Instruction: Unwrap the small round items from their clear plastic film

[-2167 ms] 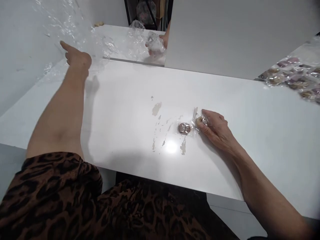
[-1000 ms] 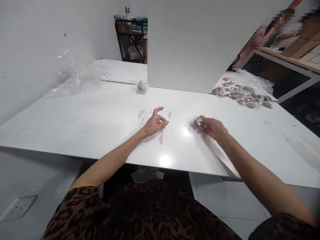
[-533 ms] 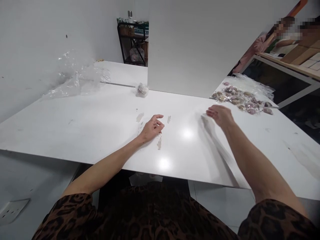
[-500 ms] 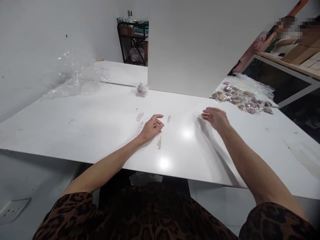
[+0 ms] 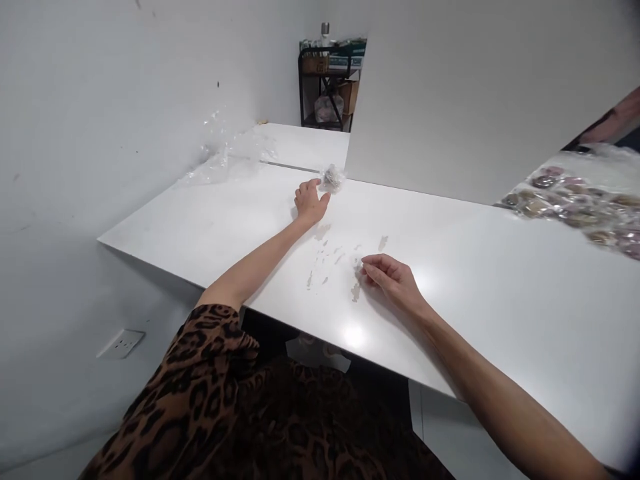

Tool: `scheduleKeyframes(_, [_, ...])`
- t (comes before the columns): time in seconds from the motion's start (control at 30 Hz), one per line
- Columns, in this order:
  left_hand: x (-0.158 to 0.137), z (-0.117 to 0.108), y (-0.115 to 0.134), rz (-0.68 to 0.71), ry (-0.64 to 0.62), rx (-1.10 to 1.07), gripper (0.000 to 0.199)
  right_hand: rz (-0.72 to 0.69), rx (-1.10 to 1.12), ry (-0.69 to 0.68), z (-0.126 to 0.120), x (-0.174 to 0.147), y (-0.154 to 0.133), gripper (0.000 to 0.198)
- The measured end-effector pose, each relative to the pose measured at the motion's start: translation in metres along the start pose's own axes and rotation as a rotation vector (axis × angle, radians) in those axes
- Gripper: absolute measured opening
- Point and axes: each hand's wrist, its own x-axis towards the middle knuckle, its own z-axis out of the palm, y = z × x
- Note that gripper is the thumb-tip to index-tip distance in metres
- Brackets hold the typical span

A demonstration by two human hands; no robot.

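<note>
My left hand (image 5: 311,202) reaches across the white table, thumb and fingers apart, right beside a small clear-plastic-wrapped lump (image 5: 331,178). Its fingertips come close to the plastic; I cannot tell whether they touch it. What is inside the wrap is greyish and unclear. Nearer to me, my right hand (image 5: 393,279) rests low over the table with thumb and forefinger pinched together. A tiny whitish, crumpled bit (image 5: 358,264) shows at those fingertips, too small to name. Wet-looking smears (image 5: 325,257) mark the tabletop between the hands.
Crumpled clear plastic (image 5: 225,157) lies against the wall at the far left. Many plastic-wrapped brownish and pinkish pieces (image 5: 565,200) spread at the right. A pale upright panel (image 5: 440,100) stands along the table's back edge. Behind is a dark shelf rack (image 5: 325,73).
My left hand has moved forward to the wrapped lump and spread its fingers. My right hand has come in from the right to the smears, now pinched. The view has turned left.
</note>
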Motion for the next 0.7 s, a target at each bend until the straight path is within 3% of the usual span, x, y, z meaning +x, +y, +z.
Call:
scheduleKeyframes(0.2, [0.055,0.041,0.011,-0.101,0.015,0.072,0.068,0.002,-0.083,-0.008,-0.007,0.004,0.013,0.045])
scheduleKeyframes(0.3, [0.074,0.06,0.016,-0.157,0.055,0.058,0.049,-0.004,-0.125,-0.023,-0.008,0.005,0.012,0.041])
scheduleKeyframes(0.4, [0.08,0.064,0.016,-0.197,0.105,0.035,0.021,-0.004,-0.106,-0.048,-0.008,0.007,0.011,0.039])
scheduleKeyframes(0.5, [0.065,0.053,0.018,-0.168,0.085,-0.164,0.007,0.001,-0.009,-0.031,-0.011,0.01,0.011,0.04])
scheduleKeyframes(0.57, [0.042,0.042,0.023,-0.169,0.007,-0.406,0.01,-0.009,0.053,0.025,-0.014,0.014,0.014,0.043])
scheduleKeyframes(0.63, [0.011,0.031,0.03,-0.239,-0.142,-0.661,0.015,-0.046,0.085,0.116,-0.02,0.02,0.019,0.051])
scheduleKeyframes(0.7, [-0.025,0.022,0.038,-0.375,-0.344,-0.844,0.018,-0.095,0.07,0.216,-0.028,0.025,0.024,0.072])
